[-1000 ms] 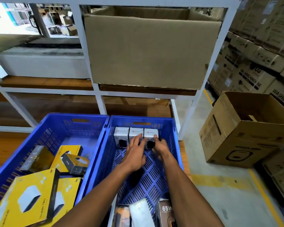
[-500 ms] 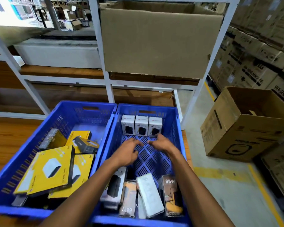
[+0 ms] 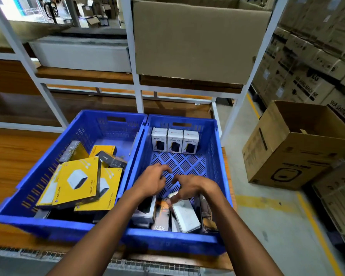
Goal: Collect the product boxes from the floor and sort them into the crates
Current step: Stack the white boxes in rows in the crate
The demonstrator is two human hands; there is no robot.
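Head view: both my hands, left (image 3: pixel 153 181) and right (image 3: pixel 189 188), hover with loose, empty grips over jumbled boxes (image 3: pixel 184 214), ready to line them beside the upright white row (image 3: pixel 175 140).

1. three white boxes (image 3: pixel 175 140) standing in a row at the far end of the right crate (image 3: pixel 220 156) are showing "halley" on their fronts.
2. yellow boxes (image 3: pixel 78 181) in the left crate (image 3: pixel 38 176) are reading "lapcare" and "thumby trio".
3. a dark box (image 3: pixel 160 216) at the near end of the right crate is showing "65w", upside down.
4. stacked cartons (image 3: pixel 311 82) at far right are reading "lg" and "washing machine".
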